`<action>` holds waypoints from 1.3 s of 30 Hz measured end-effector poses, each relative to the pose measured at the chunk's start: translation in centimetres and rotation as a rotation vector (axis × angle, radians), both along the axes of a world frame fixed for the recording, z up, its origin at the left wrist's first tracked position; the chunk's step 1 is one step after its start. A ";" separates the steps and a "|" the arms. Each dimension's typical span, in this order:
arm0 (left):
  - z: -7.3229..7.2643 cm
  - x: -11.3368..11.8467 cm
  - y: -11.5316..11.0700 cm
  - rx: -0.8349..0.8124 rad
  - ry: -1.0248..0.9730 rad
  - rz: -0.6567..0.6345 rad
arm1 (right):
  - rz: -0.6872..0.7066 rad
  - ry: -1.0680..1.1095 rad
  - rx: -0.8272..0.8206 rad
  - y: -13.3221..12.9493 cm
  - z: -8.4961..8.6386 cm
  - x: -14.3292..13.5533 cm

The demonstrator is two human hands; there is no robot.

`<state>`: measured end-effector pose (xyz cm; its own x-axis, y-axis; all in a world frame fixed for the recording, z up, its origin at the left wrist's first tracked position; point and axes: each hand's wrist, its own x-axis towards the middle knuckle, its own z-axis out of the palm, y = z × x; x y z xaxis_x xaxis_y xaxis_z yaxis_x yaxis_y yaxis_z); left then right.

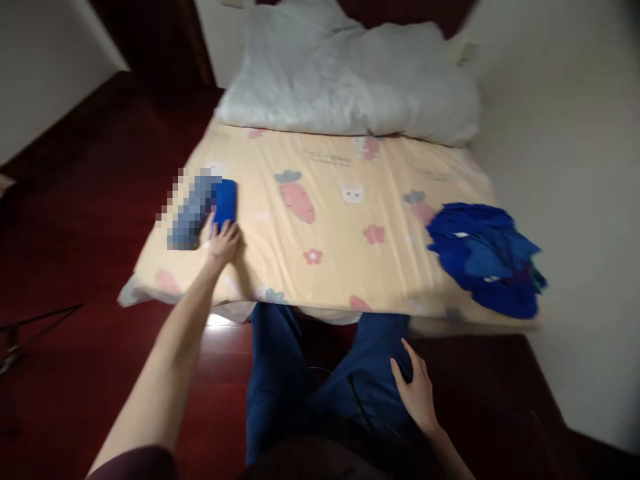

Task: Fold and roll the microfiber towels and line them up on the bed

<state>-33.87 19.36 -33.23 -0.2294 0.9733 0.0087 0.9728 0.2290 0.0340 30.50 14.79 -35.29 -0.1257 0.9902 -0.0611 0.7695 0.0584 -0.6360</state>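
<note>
As parted fingers of the left hand [223, 241] touch the blue cloth [226, 198], middle left, whether pinching I cannot tell, the right hand [417, 390] spreads its fingers, lower right. Flat, even pressure should keep the cloth neat; a pixelated grey item [193, 212] crowds its left, and crumpled blue clothes [457, 250] lie middle right.

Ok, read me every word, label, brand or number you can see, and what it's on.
Nothing is readable.
Lettering, upper middle of the bedsheet: too blurred.
Second lettering, farther right on the bedsheet: too blurred.
White patches on the blue cloth pile: perhaps labels, no text legible.
Blue item at the left hand: no text visible.
</note>
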 end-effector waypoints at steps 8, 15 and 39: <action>-0.7 -2.7 -1.9 0.116 0.122 -0.078 | -0.240 0.175 -0.119 -3.7 -1.9 4.3; -2.6 20.6 -8.2 0.189 -0.304 -0.319 | -0.187 0.177 0.115 6.3 0.2 6.3; -1.7 42.4 -29.1 0.268 -0.502 0.175 | -0.241 0.614 -0.164 42.2 10.5 1.8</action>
<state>8.55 -9.76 -34.93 -0.4260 0.8994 0.0977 0.7715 0.3048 0.5585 32.28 56.97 -24.81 0.0377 0.9789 -0.2009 0.2452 -0.2039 -0.9478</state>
